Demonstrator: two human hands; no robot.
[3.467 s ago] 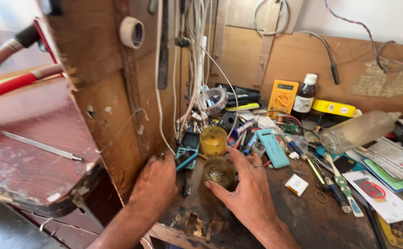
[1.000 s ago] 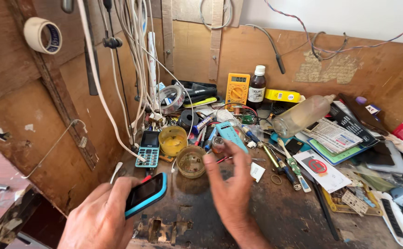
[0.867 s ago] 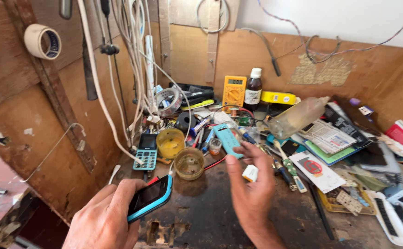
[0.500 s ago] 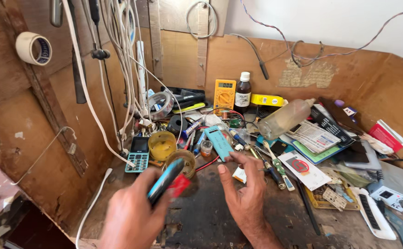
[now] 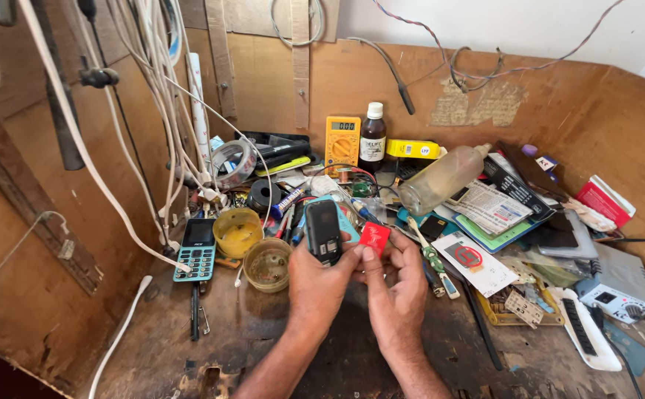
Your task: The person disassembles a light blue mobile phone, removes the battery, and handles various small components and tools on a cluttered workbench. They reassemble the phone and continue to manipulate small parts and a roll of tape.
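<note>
— Phone (image 5: 323,230), dark and small: I see my left hand (image 5: 315,284) gripping it upright, just right of the round plastic cup (image 5: 267,264).

— And the other?

— My right hand (image 5: 396,284) pinches a red battery (image 5: 374,238) beside it. Bare worktop (image 5: 263,347) lies nearer me; pens and a keypad phone (image 5: 197,249) crowd behind.

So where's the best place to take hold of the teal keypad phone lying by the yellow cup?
Probably the keypad phone by its two long edges, from above. It lies flat, face up, on the bench, with the yellow cup close on its right and white cables on its left.
</note>
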